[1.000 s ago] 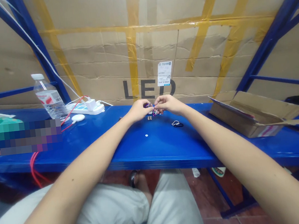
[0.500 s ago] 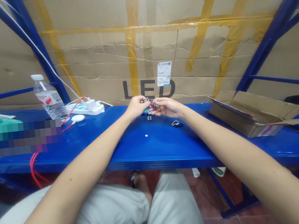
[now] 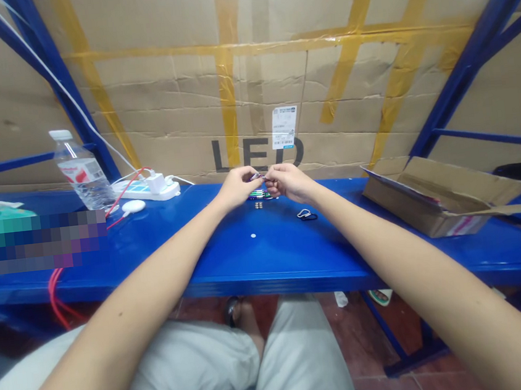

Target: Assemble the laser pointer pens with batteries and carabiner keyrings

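Note:
My left hand [image 3: 240,186] is closed in a pinch over the back of the blue table [image 3: 229,248]. Facing it, my right hand [image 3: 288,181] pinches too, its fingers curled. Between their fingertips is a small purple-and-silver metal piece [image 3: 258,177], by its looped look a carabiner, largely hidden by the fingers. Just below the hands lie shiny green and purple slim metal pieces [image 3: 259,194], partly covered. In front of these sits a cluster of several tiny metallic pieces [image 3: 258,206]. A silver carabiner [image 3: 304,213] and a black carabiner [image 3: 309,217] lie below my right hand.
A small white disc [image 3: 253,235] lies nearer me. Left stand a water bottle [image 3: 82,173], a power strip [image 3: 167,191], a white round charger [image 3: 133,206] and red cables [image 3: 56,291]. An open cardboard box [image 3: 429,202] stands right. A large taped carton [image 3: 162,106] backs the table.
My right fingers have curled in more tightly around the purple piece, so less of its loop shows. More of the shiny pieces underneath is visible. The view has shifted slightly.

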A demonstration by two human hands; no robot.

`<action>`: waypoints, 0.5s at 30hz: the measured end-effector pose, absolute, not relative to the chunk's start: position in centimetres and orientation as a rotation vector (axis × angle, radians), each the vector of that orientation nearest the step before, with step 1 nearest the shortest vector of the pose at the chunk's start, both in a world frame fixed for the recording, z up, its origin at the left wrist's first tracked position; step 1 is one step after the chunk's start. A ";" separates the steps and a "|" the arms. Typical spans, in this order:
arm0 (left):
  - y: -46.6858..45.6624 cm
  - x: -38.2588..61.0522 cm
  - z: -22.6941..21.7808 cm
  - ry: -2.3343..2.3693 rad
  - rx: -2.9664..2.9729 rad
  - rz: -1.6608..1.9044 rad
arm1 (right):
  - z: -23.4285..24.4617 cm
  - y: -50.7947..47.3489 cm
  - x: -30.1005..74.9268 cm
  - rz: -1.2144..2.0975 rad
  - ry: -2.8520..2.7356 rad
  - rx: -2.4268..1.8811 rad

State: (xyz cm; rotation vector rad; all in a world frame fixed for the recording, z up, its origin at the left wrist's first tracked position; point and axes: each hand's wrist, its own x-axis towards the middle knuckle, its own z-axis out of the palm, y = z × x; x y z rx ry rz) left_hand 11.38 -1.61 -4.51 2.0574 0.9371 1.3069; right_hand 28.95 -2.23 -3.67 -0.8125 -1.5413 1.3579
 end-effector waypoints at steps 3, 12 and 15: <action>-1.6 11.4 -4.4 0.942 2.053 1.302 | -3.8 -2.1 29.0 1.273 -1.591 -0.826; -1.8 10.2 -3.8 0.993 2.545 1.310 | -4.1 -1.8 29.2 0.940 -1.747 -0.924; -1.7 10.1 -3.8 0.984 2.783 1.242 | -4.2 -1.4 29.4 0.827 -1.823 -0.980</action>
